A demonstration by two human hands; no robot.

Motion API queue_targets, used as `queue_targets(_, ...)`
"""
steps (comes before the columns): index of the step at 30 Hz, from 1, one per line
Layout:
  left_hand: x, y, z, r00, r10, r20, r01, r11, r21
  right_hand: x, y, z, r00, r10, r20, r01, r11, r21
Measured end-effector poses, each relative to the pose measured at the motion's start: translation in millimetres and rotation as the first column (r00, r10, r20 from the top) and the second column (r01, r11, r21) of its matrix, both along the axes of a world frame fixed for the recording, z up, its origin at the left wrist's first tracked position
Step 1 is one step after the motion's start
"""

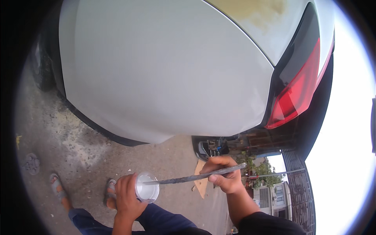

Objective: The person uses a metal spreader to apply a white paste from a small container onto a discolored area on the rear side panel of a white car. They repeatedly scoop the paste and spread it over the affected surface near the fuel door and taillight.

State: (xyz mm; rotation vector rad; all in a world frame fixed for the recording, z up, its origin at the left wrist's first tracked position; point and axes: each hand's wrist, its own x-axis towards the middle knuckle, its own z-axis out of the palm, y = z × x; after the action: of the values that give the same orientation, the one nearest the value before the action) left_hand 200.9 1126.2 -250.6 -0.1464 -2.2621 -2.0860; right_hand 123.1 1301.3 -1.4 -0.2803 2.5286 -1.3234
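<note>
My left hand (128,197) is wrapped round a clear plastic cup (156,187) holding a white liquid (147,192). Gripped between the thumb and fingers of my right hand (224,175) is a long, thin grey stick (186,179), rough and stained along its length. Its lower end dips into the cup, while the other end sticks out past my right thumb. Beyond both hands a large white car body panel (168,70) fills much of the view, with a red tail light (295,92) at its right.
A yellowish-brown patch (254,11) marks the car's upper panel. Pale powder (84,143) is scattered on the concrete ground. My sandalled foot (58,188) stands at lower left. Flattened cardboard (201,186) lies behind my right hand; a building (274,197) and plants (262,172) are farther off.
</note>
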Motion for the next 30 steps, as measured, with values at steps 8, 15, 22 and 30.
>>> queue_targets(8,-7,-14,23,0.999,-0.051,0.01,0.051,0.997,-0.052,-1,-8,20,0.996,0.075,-0.043,-0.079,0.993,-0.093)
queue_targets(15,-10,-42,66,0.998,-0.028,-0.048,0.024,0.997,-0.073,15,-21,54,0.989,-0.004,-0.148,-0.013,0.994,-0.113)
queue_targets(22,-1,-73,128,0.988,0.042,-0.148,-0.057,0.993,-0.098,56,-36,105,0.951,-0.137,-0.277,0.095,0.983,-0.158)
queue_targets(30,2,-93,183,0.974,0.084,-0.21,-0.125,0.973,-0.192,68,-36,149,0.904,-0.118,-0.41,-0.013,0.953,-0.302)
